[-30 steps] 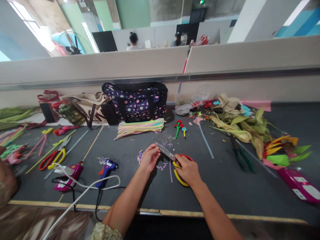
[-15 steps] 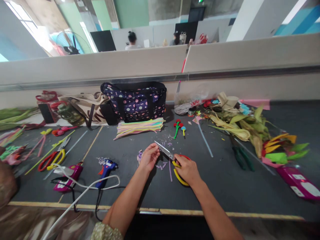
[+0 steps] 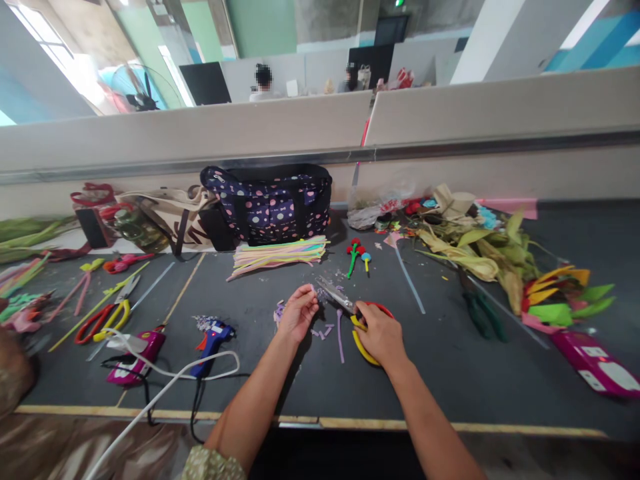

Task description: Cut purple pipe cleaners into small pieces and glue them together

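Note:
My right hand grips the red and yellow handles of a pair of scissors, with the blades pointing up and left toward my other hand. The fingers of my left hand are pinched on a small purple piece of pipe cleaner, mostly hidden by the fingertips. Below the blades lies a longer purple pipe cleaner. Short purple cut pieces and purple fluff are scattered around my hands on the dark table.
Behind my hands lie a bundle of pastel pipe cleaners and small red and blue pipe-cleaner flowers. A blue glue gun with its cable is at left. Pliers and dried husks lie right. Another person's arm shows far left.
The scissors have drawn slightly right, away from my left fingertips, and their blades look blurred. My left hand stays nearly in place.

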{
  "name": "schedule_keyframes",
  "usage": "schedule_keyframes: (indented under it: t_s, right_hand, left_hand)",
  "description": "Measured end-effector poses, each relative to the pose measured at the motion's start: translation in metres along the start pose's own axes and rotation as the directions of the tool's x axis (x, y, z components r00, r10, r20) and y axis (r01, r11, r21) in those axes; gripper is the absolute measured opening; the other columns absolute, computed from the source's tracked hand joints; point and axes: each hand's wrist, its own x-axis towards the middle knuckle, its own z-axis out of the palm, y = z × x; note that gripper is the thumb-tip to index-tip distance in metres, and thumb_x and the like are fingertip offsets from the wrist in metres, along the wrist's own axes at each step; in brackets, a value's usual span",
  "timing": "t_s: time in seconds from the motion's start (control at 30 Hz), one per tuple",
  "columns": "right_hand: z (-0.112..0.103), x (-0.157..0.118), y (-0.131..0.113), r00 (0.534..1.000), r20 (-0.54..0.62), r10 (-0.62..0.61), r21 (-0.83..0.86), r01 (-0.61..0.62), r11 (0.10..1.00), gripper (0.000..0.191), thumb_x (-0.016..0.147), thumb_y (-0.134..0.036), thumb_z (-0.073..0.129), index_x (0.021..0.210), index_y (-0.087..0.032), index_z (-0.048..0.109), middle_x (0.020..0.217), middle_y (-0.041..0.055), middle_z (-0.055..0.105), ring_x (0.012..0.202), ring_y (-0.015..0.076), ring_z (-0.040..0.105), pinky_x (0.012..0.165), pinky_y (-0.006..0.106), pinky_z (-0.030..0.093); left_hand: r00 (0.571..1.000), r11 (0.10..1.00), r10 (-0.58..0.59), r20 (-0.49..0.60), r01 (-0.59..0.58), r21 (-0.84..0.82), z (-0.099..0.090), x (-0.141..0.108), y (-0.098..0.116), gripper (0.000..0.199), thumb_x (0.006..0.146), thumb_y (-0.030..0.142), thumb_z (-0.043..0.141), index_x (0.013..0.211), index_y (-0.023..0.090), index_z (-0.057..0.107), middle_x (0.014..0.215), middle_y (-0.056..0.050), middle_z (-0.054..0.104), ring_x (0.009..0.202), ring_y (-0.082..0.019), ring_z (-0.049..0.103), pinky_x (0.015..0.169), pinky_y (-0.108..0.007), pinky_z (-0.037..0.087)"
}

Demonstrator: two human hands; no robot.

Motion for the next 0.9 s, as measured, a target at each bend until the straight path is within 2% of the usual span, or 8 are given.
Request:
schedule_keyframes:
  t_s: [0.23, 0.47, 0.9]
  right_hand:
    - [0.0052, -0.0006, 0.0013, 0.999, -0.028, -0.033, 0.040, 0.034, 0.999, 0.028, 0.073, -0.017, 0.054, 0.099, -0.026, 0.057, 0.082, -0.0021, 0.059, 0.074, 0.0122, 0.055, 0.062, 0.022, 0.032]
    - [0.0045, -0.0003, 0.0021, 0.999, -0.003, -0.041, 0.038, 0.041, 0.998, 0.031, 0.073, -0.018, 0.054, 0.102, -0.027, 0.057, 0.083, -0.0020, 0.060, 0.076, 0.0125, 0.056, 0.062, 0.022, 0.033]
    - [0.0056, -0.0006, 0.0008, 0.998, -0.013, -0.057, 0.026, 0.057, 0.998, 0.030, 0.073, -0.017, 0.052, 0.100, -0.027, 0.059, 0.083, -0.0014, 0.061, 0.076, 0.0127, 0.056, 0.062, 0.022, 0.032]
  left_hand:
    - [1.000, 0.999, 0.008, -0.006, -0.008, -0.035, 0.0003, -0.0011, 0.0028, 0.027, 0.063, 0.008, 0.074, 0.086, 0.015, 0.062, 0.068, 0.002, 0.064, 0.055, -0.006, 0.060, 0.054, -0.015, 0.050]
    - [0.999, 0.997, 0.007, 0.050, -0.003, -0.080, -0.0007, -0.0016, 0.0048, 0.027, 0.065, 0.008, 0.071, 0.090, 0.016, 0.061, 0.068, 0.002, 0.063, 0.055, -0.005, 0.058, 0.054, -0.015, 0.050]
    - [0.999, 0.999, 0.013, 0.049, -0.011, -0.052, -0.0013, -0.0014, 0.0047, 0.027, 0.064, 0.010, 0.073, 0.089, 0.015, 0.062, 0.064, 0.004, 0.060, 0.050, -0.004, 0.054, 0.051, -0.014, 0.047]
